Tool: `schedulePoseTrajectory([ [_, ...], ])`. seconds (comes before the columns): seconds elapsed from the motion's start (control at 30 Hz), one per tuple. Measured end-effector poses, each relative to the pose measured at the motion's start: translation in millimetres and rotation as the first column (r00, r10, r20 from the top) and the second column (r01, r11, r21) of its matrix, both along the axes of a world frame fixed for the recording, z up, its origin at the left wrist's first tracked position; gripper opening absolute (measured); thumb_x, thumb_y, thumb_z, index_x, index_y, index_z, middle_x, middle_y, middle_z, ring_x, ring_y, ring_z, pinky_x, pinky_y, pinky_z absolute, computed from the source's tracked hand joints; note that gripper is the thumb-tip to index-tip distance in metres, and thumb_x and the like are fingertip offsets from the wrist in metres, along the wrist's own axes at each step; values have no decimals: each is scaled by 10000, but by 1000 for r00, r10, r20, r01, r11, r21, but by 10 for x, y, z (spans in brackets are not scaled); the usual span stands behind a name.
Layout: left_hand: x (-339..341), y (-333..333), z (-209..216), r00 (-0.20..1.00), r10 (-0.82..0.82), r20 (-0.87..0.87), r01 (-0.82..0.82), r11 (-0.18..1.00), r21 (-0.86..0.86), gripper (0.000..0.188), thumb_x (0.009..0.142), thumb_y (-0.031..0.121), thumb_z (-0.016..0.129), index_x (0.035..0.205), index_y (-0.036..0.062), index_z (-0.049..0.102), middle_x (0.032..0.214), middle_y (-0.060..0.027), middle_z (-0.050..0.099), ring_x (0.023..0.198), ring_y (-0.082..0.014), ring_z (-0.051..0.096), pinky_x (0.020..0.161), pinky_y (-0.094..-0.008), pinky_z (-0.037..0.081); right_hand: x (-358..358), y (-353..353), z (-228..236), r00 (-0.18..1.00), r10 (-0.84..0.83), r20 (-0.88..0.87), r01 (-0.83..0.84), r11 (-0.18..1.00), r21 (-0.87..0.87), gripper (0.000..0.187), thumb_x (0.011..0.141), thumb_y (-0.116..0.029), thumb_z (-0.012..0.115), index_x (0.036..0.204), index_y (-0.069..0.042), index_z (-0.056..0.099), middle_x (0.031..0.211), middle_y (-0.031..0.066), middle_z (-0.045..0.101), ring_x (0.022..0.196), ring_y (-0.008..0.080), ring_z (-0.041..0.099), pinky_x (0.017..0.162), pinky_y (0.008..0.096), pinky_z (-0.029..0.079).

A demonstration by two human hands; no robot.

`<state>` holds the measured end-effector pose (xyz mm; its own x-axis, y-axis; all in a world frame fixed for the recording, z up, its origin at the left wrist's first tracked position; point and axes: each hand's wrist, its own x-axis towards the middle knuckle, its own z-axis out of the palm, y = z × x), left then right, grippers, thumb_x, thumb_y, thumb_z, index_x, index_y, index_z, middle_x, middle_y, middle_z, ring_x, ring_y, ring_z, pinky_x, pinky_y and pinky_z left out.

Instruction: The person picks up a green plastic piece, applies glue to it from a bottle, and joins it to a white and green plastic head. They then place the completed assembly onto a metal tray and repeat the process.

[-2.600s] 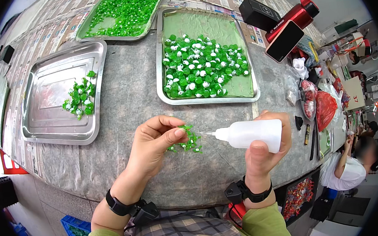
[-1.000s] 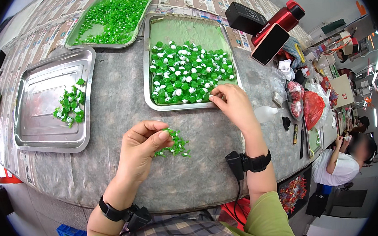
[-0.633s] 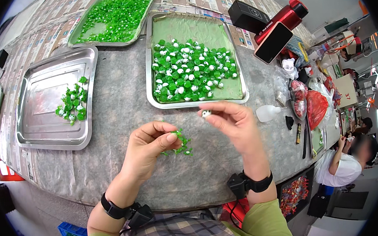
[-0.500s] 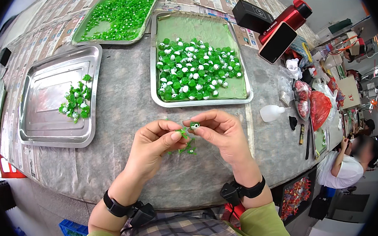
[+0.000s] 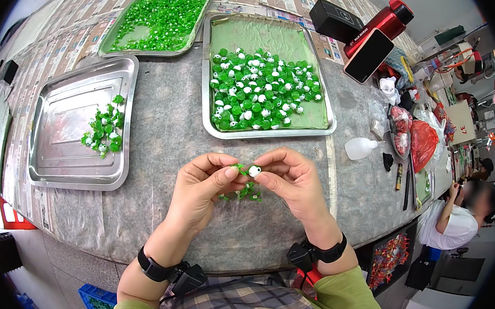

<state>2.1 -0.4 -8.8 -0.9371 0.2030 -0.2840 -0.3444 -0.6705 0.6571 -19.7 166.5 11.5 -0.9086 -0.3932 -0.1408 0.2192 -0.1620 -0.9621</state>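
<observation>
Over the near middle of the table my two hands are brought close together. My left hand [image 5: 208,184] pinches a small green plastic piece [image 5: 239,169] between thumb and fingers. Right beside it, my right hand [image 5: 290,179] grips a small white-and-green ball [image 5: 254,171] with a black dot, like a toy eye. Whether the two parts touch is too small to tell. Several loose green pieces [image 5: 250,195] lie on the table under my fingers. Beyond the hands stands a metal tray [image 5: 208,102] with a heap of green-and-white balls [image 5: 260,89].
To the left, a metal tray [image 5: 56,163] carries a small cluster of green parts [image 5: 105,128]. A third tray [image 5: 200,27] of green parts stands farther back. On the right are a phone [image 5: 369,55], a red bottle [image 5: 385,21], a white squeeze bottle [image 5: 360,148] and a seated person [image 5: 448,226].
The ball in my right fingers has turned, and more of its white side shows. My hands stay close together. The whole view has shifted slightly.
</observation>
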Motion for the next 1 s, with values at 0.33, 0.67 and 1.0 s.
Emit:
schedulePoseTrajectory([
  [0.33,11,14,-6,998,38,-58,-46,988,-148,117,763,53,581,866,5,553,806,-77,599,705,-123,586,625,-220,475,20,-21,16,994,-42,-99,46,998,42,196,753,-27,589,942,10,553,853,51,592,795,97,565,708,207,448],
  [0.67,21,37,32,958,25,-286,-154,887,-436,80,721,1,608,797,-12,588,756,-42,576,685,-93,549,589,-207,445,41,-33,64,999,-8,-53,15,991,133,203,753,-38,591,950,5,561,822,43,605,758,78,564,657,191,452],
  [1.0,3,-2,101,799,-243,-550,-356,546,-758,101,666,3,638,739,13,571,709,-75,558,620,-160,548,549,-245,444,17,45,-23,994,92,67,-95,994,49,220,787,-75,560,993,6,560,840,50,603,745,71,556,650,177,441],
])
